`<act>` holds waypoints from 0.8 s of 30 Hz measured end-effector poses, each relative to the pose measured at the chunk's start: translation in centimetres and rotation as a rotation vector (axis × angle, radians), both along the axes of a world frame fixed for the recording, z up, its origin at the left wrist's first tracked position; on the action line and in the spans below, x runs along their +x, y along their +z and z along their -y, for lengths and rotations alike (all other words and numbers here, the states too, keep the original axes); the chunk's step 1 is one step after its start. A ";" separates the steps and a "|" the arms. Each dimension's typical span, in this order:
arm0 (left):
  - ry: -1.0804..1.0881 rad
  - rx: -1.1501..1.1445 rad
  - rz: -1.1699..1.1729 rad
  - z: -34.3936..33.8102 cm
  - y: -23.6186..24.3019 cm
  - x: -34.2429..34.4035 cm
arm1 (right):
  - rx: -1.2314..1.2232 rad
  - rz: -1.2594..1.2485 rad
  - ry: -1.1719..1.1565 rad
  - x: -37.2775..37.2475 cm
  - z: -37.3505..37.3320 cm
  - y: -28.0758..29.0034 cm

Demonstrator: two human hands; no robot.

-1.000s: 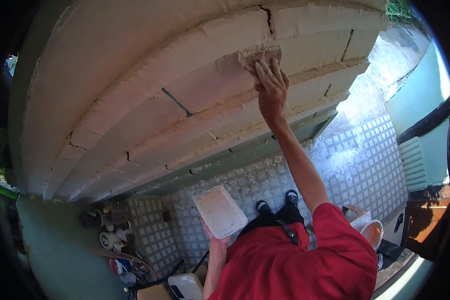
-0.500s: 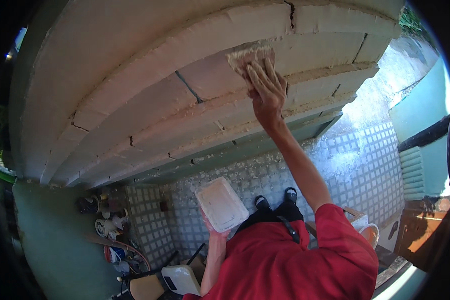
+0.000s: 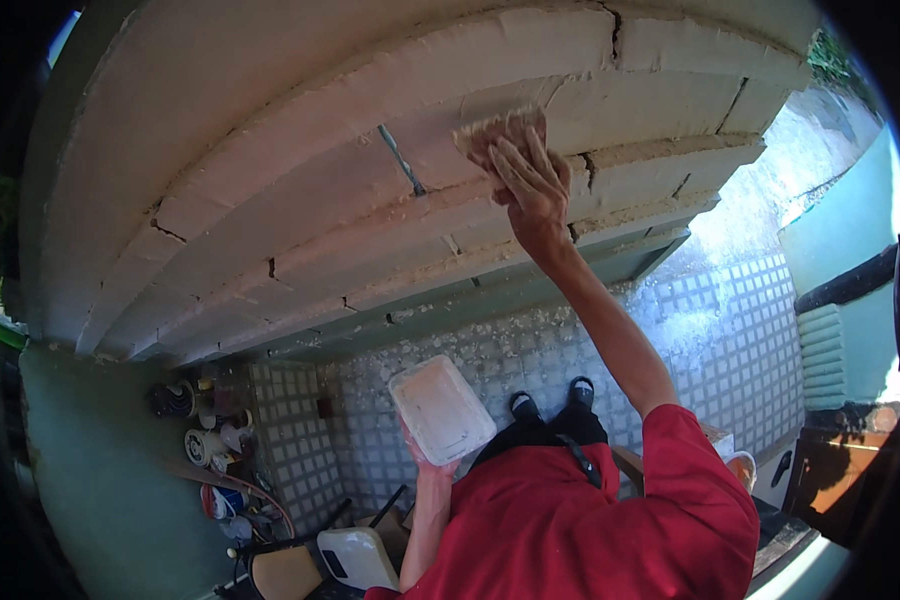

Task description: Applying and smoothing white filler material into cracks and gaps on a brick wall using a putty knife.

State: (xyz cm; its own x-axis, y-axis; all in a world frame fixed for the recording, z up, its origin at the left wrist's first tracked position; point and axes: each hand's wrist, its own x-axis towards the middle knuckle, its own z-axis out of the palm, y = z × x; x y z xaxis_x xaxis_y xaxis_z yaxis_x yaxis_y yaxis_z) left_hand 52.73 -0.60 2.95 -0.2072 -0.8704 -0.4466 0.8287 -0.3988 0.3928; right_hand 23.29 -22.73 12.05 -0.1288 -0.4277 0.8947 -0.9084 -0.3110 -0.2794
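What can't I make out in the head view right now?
All in the head view:
Left hand: fingers mostly hidden beneath the white container.
Flat tool: its held end covered by the right hand.
Round tub: mostly behind the red sleeve.
Clutter by the left wall: too small to identify.

No text, label, number or sign can be read. On the left, the round white bucket [image 3: 202, 447] and the blue-and-white container [image 3: 230, 501] are too small and blurred for any marking to be made out. Nothing legible shows on the shallow white rectangular plastic tub [image 3: 442, 410] in the middle — nor on the red short-sleeved fabric shirt [image 3: 590, 525], near.
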 end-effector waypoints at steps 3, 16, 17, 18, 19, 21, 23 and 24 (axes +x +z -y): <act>-0.007 0.007 0.017 0.0 0.1 0.2 | -0.095 -0.014 -0.022 0.8 1.6 2.1; 0.030 -0.032 -0.147 -1.3 -2.0 2.0 | 0.103 -0.078 0.057 3.3 0.8 -2.5; 0.034 -0.029 -0.152 -1.3 -2.2 2.1 | 0.032 -0.054 0.086 3.4 0.2 -1.4; 0.025 -0.042 -0.168 -1.3 -2.3 2.2 | 0.037 -0.056 0.086 3.7 0.4 0.0; 0.010 -0.056 -0.183 -1.3 -2.3 2.2 | -0.020 -0.058 0.067 4.0 1.4 1.5; 0.000 -0.065 -0.192 -1.3 -2.0 2.0 | -0.078 -0.061 0.050 4.9 2.9 2.5; 0.001 -0.079 -0.201 -1.3 -2.1 1.9 | 0.004 -0.032 -0.021 5.9 4.2 2.0; 0.010 -0.077 -0.195 -1.3 -2.2 1.8 | 0.002 -0.033 -0.015 6.1 4.4 1.5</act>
State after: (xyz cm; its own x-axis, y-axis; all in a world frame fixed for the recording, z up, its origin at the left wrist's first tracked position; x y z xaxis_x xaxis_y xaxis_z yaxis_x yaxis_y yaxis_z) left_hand 54.57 0.74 0.79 -0.2744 -0.9031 -0.3305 0.8959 -0.3649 0.2534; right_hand 29.34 -27.10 13.54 -0.1058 -0.4280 0.8976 -0.9217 -0.2965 -0.2500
